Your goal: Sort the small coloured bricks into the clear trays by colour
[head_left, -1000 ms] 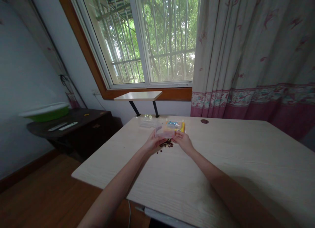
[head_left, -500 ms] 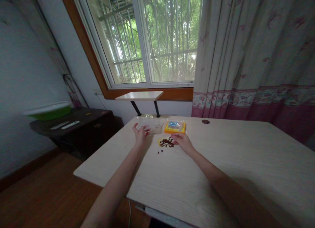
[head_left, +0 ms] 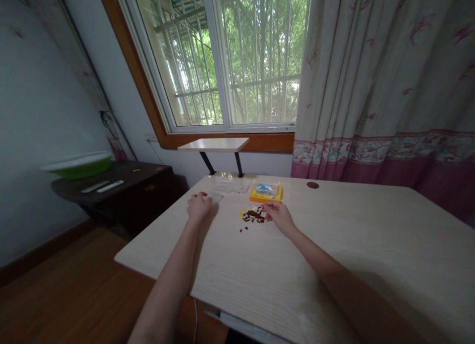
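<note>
loose pieces (head_left: 254, 216) lie out at twelve o'clock, none visibly joined; left hand (head_left: 199, 207) curls at clear plastic (head_left: 217, 197), right hand (head_left: 281, 218) beside the pieces, grips unclear.

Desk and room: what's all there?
desk: one, pale, centre
bits: many, brown, white, yellow, desk middle
box: one, yellow, behind bits
packs: several, clear, desk's back
disc: one, brown, desk's back
shelf: one, pale, by window
window: one, white, back
curtain: pale, pink, right
side table: one, dark, left
basin: one, green, on side table
strips: two, pale, side table
left hand: one, by packs
right hand: one, at bits
</note>
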Available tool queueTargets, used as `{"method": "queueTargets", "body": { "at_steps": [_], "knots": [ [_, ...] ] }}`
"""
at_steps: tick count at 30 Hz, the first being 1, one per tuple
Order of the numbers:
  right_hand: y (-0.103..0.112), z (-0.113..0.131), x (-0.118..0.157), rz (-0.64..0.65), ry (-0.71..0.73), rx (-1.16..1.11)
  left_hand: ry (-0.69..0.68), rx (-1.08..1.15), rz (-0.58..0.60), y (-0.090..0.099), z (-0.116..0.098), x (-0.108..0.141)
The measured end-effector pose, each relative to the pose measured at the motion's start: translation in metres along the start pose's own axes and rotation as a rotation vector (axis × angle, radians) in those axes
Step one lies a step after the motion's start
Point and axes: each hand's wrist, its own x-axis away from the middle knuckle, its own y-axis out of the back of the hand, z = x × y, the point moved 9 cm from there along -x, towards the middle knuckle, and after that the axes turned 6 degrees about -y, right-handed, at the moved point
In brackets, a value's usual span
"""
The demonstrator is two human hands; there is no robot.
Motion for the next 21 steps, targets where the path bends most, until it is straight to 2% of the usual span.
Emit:
{"method": "queueTargets", "body": {
  "at_steps": [3,5,7,9,12,15,18,21],
  "knots": [
    [0.016,0.02,0.001,-0.162,0.127,0.165,-0.032,-0.021,-0.005,-0.008,0.002,-0.006],
    [0.023,0.039,-0.001,-0.236,0.27,0.351,-0.074,-0.035,0.002,-0.014,0.001,-0.008],
    [0.022,0.056,-0.007,-0.22,0.437,0.562,-0.118,-0.043,0.018,-0.019,-0.002,-0.01],
    [0.02,0.062,-0.018,-0.175,0.543,0.749,-0.161,-0.05,0.034,-0.023,-0.005,-0.01],
    [0.031,0.052,-0.043,-0.202,0.483,0.93,-0.211,-0.059,0.059,-0.029,-0.01,-0.009],
    [0.036,0.037,-0.06,-0.17,0.38,1.011,-0.236,-0.067,0.079,-0.037,-0.015,-0.007],
    [0.034,0.032,-0.061,-0.122,0.343,1.042,-0.239,-0.066,0.087,-0.042,-0.018,-0.007],
    [0.03,0.037,-0.052,-0.098,0.358,1.002,-0.23,-0.062,0.081,-0.042,-0.021,-0.005]
  ]
}}
